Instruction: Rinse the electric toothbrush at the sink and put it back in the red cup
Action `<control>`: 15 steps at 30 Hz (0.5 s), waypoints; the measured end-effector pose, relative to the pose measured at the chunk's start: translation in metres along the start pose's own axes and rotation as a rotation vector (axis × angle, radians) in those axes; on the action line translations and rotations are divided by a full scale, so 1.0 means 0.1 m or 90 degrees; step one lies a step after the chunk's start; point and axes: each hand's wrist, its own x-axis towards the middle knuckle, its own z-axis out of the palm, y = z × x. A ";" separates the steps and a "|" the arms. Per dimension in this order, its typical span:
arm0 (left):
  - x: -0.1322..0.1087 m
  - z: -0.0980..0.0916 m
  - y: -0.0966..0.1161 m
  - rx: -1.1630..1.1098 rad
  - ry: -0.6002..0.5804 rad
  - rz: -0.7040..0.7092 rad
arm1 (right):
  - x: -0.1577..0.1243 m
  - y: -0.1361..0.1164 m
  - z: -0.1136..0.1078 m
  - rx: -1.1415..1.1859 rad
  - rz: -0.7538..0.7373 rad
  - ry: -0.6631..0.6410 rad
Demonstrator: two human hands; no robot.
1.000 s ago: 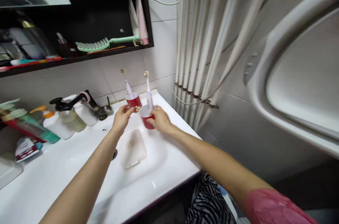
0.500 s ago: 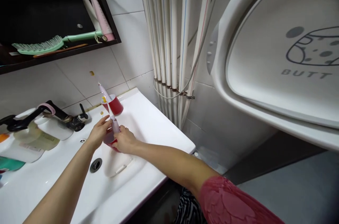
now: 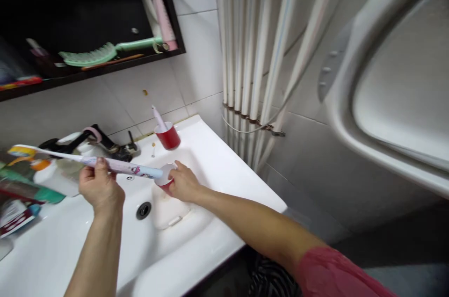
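My left hand (image 3: 101, 186) is closed around an electric toothbrush (image 3: 121, 166) with a pale patterned handle. The brush lies almost level, its yellow-bristled head toward the left and its handle end by the mouth of a red cup (image 3: 164, 184). That cup is gripped at its rim by my right hand (image 3: 184, 182), low over the white sink (image 3: 224, 184). Behind it, a second red cup (image 3: 168, 137) stands on the sink's back ledge with a pale pointed handle (image 3: 159, 118) sticking up out of it.
A black faucet (image 3: 121, 151) and several bottles (image 3: 58, 177) line the sink's left back. Above hangs a dark shelf (image 3: 105, 65) with a green hairbrush (image 3: 93, 55). White pipes (image 3: 249, 54) run down the corner; a pale rounded seat (image 3: 351, 114) is on the right.
My left hand has drawn the toothbrush out of the front cup and swung it left, turning it from upright to nearly level. My right hand stays on the cup. The view has shifted left.
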 end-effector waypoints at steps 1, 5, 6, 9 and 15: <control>-0.01 -0.05 0.00 -0.007 0.005 -0.031 | 0.01 -0.03 -0.04 0.016 -0.005 0.017; -0.18 -0.15 -0.16 -0.010 -0.024 -0.195 | 0.01 -0.18 -0.10 0.096 -0.058 0.027; -0.22 -0.15 -0.21 -0.021 -0.055 -0.229 | -0.01 -0.22 -0.09 0.119 -0.077 0.001; -0.27 -0.14 -0.34 -0.047 -0.163 -0.294 | -0.06 -0.29 -0.01 0.252 -0.032 -0.080; -0.08 -0.28 -0.38 -0.176 -0.215 -0.375 | -0.14 -0.33 0.09 0.591 0.195 -0.358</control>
